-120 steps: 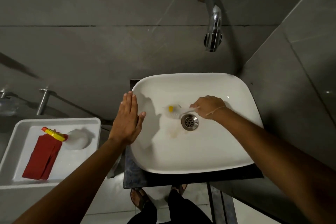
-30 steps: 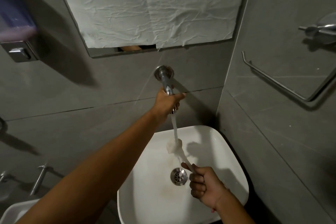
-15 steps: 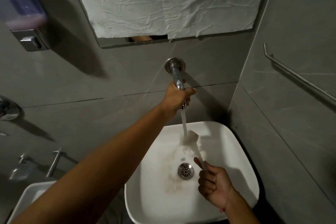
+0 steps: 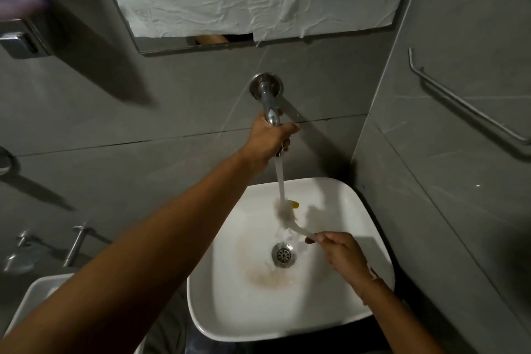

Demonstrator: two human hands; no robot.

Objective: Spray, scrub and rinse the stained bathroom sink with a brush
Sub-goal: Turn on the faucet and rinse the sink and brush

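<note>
The work looks to be at the rinsing step, though the scrubbing is arguably unfinished, since a brownish stain [image 4: 271,279] still rings the basin just left of and below the drain [image 4: 284,254]. At the far left a second white basin [image 4: 34,296] sits beside the main one, and a wall dispenser [image 4: 20,37] hangs above it, neither involved here. Moving right, the left hand [image 4: 270,138] reaches up to the wall-mounted tap [image 4: 268,100] and is curled closed around its spout, fingers wrapped over the metal; whether it presses a valve or merely grips cannot be told. From under that hand a stream of water [image 4: 280,181] falls into the white sink [image 4: 359,322] and lands on the head of the brush [image 4: 286,215], which has pale bristles and a small yellow part at its tip. The brush's white handle slants down and right to the right hand [image 4: 342,256], which pinches the handle end between thumb and bent fingers, the rest of the hand loosely closed, hovering just right of the drain. The next move probably calls for bringing the wetted bristles down onto the stain and working it loose while the water carries residue toward the drain.
</note>
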